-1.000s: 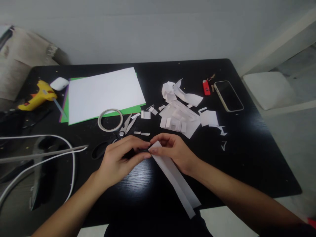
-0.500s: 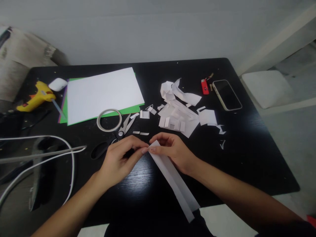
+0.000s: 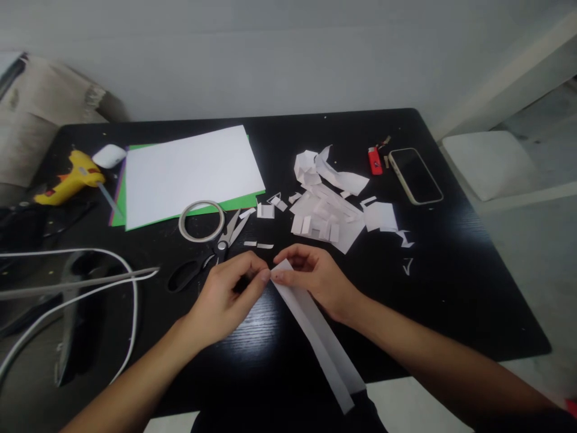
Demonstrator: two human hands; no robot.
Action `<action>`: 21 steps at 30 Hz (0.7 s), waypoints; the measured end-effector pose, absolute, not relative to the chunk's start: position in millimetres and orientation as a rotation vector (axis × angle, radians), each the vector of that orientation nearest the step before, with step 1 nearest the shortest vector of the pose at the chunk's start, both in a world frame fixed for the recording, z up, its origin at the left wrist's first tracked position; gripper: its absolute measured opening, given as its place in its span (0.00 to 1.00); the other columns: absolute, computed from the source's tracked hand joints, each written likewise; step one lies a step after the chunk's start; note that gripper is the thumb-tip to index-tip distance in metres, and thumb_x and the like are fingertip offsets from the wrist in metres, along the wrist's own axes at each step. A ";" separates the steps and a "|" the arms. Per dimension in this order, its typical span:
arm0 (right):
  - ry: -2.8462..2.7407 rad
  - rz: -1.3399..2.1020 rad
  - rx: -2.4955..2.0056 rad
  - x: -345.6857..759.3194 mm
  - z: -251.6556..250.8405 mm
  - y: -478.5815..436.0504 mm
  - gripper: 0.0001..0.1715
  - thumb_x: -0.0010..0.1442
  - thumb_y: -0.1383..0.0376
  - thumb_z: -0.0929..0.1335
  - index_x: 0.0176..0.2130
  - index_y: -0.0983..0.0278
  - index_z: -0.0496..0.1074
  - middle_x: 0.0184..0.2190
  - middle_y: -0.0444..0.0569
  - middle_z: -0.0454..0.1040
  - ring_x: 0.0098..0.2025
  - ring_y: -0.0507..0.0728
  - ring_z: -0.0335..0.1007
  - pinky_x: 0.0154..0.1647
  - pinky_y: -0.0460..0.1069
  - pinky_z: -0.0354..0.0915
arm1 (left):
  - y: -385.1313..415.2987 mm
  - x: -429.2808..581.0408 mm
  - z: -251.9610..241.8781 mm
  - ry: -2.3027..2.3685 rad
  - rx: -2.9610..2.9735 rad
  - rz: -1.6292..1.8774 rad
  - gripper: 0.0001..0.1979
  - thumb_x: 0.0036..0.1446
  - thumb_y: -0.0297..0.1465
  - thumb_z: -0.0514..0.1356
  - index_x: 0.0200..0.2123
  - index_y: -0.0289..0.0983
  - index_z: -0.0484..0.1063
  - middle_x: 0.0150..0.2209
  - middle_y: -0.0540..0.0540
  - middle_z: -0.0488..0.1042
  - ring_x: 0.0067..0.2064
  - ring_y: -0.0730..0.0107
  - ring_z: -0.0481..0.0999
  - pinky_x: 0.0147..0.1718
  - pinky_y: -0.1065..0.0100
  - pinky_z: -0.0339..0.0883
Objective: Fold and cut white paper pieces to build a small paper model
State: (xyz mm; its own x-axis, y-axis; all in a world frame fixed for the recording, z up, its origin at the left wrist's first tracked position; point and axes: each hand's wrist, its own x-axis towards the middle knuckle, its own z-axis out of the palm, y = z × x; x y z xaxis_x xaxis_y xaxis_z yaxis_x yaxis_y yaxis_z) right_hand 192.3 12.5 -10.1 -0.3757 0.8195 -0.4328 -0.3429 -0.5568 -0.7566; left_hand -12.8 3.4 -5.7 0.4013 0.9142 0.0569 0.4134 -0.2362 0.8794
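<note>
A long white paper strip (image 3: 315, 329), creased along its length, slants from my fingers down past the table's front edge. My right hand (image 3: 322, 279) holds its upper end, thumb on top and fingers beneath. At that end's left corner, my left hand (image 3: 234, 291) pinches with thumb and forefinger; the fingertips of both hands meet there. Just beyond my left hand lie open scissors (image 3: 222, 245) with black handles. Two small paper slips (image 3: 265, 246) rest ahead of my fingertips.
Beyond lie a tape roll (image 3: 181, 225), white sheets (image 3: 189, 174) over green ones, and paper scraps (image 3: 347, 231). A yellow glue gun (image 3: 72, 180) and white cable (image 3: 134, 313) are left; a red lighter (image 3: 374, 161) and phone (image 3: 415, 175) sit right.
The view has shifted slightly. Both hands keep their pinch on the strip's upper end, with hardly any movement.
</note>
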 end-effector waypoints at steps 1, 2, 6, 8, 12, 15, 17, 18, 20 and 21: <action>-0.741 1.994 -1.071 192.1 -11.1 12.4 0.19 0.44 0.66 0.84 0.37 0.62 0.82 0.29 0.39 0.79 0.30 0.48 0.73 0.35 0.43 0.66 | 3.4 -12.9 -6.4 1.150 1.810 0.753 0.09 0.71 0.30 0.58 0.35 0.38 0.72 0.28 0.53 0.69 0.29 0.75 0.68 0.28 0.73 0.63; -0.742 2.004 -1.072 191.9 -12.2 12.3 0.19 0.45 0.65 0.84 0.37 0.62 0.82 0.29 0.40 0.80 0.30 0.48 0.73 0.34 0.43 0.66 | 3.4 -13.0 -7.0 1.152 1.796 0.749 0.09 0.71 0.31 0.58 0.36 0.38 0.72 0.29 0.53 0.70 0.29 0.75 0.68 0.29 0.73 0.63; -0.664 2.119 -1.008 190.9 -14.0 11.4 0.17 0.55 0.55 0.81 0.37 0.64 0.80 0.29 0.45 0.82 0.30 0.52 0.79 0.37 0.48 0.74 | 3.5 -13.1 -6.7 1.150 1.734 0.749 0.10 0.72 0.32 0.57 0.36 0.38 0.73 0.31 0.51 0.74 0.31 0.74 0.72 0.32 0.73 0.66; -0.666 2.126 -0.999 190.4 -12.8 10.7 0.19 0.55 0.53 0.80 0.35 0.65 0.79 0.29 0.46 0.82 0.30 0.54 0.80 0.39 0.51 0.76 | 3.8 -12.8 -5.9 1.157 1.718 0.751 0.11 0.72 0.32 0.57 0.35 0.38 0.73 0.30 0.51 0.75 0.31 0.74 0.73 0.32 0.73 0.66; -0.855 1.980 -1.062 189.5 -9.5 9.7 0.20 0.56 0.52 0.80 0.33 0.65 0.79 0.26 0.45 0.81 0.28 0.52 0.79 0.33 0.47 0.73 | 4.1 -12.2 -4.8 1.148 1.715 0.734 0.11 0.72 0.32 0.57 0.35 0.38 0.73 0.29 0.52 0.74 0.31 0.74 0.72 0.31 0.73 0.66; -0.932 1.904 -1.077 188.8 -8.8 9.1 0.19 0.56 0.52 0.80 0.33 0.65 0.80 0.25 0.45 0.81 0.28 0.52 0.79 0.33 0.46 0.73 | 4.1 -11.7 -4.7 1.149 1.703 0.733 0.11 0.72 0.32 0.57 0.35 0.38 0.74 0.30 0.52 0.75 0.31 0.74 0.73 0.31 0.73 0.66; -0.885 1.942 -1.070 188.5 -9.5 8.6 0.20 0.56 0.51 0.80 0.34 0.65 0.80 0.27 0.45 0.82 0.29 0.52 0.80 0.36 0.47 0.75 | 4.3 -11.2 -4.8 1.159 1.688 0.732 0.11 0.72 0.32 0.57 0.35 0.38 0.74 0.30 0.51 0.75 0.32 0.74 0.74 0.32 0.72 0.67; -0.845 1.984 -1.057 188.4 -10.2 8.3 0.21 0.56 0.51 0.80 0.34 0.65 0.80 0.27 0.46 0.82 0.30 0.53 0.81 0.37 0.48 0.76 | 4.5 -10.9 -4.9 1.166 1.684 0.739 0.12 0.72 0.32 0.57 0.34 0.38 0.74 0.30 0.51 0.75 0.32 0.73 0.74 0.32 0.72 0.67; -0.776 2.073 -1.019 188.6 -11.9 7.8 0.22 0.56 0.50 0.80 0.36 0.66 0.81 0.30 0.47 0.83 0.31 0.54 0.82 0.39 0.50 0.79 | 5.0 -10.3 -4.8 1.189 1.683 0.760 0.12 0.71 0.33 0.57 0.33 0.37 0.73 0.29 0.51 0.75 0.30 0.73 0.73 0.31 0.72 0.67; -0.760 2.108 -1.005 188.9 -12.8 7.6 0.23 0.57 0.49 0.79 0.37 0.67 0.81 0.31 0.48 0.83 0.31 0.54 0.83 0.38 0.50 0.79 | 5.3 -10.2 -4.6 1.204 1.684 0.773 0.12 0.71 0.33 0.57 0.33 0.37 0.73 0.28 0.51 0.74 0.30 0.74 0.72 0.30 0.72 0.66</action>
State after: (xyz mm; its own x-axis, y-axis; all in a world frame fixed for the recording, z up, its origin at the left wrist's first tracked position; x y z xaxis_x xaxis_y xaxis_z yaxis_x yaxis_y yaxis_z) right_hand 188.9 7.6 -12.8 -0.4766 0.7683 -0.4273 -0.3191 -0.6041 -0.7302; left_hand -10.2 5.3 -4.6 0.3308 0.9436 -0.0120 0.3820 -0.1222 0.9161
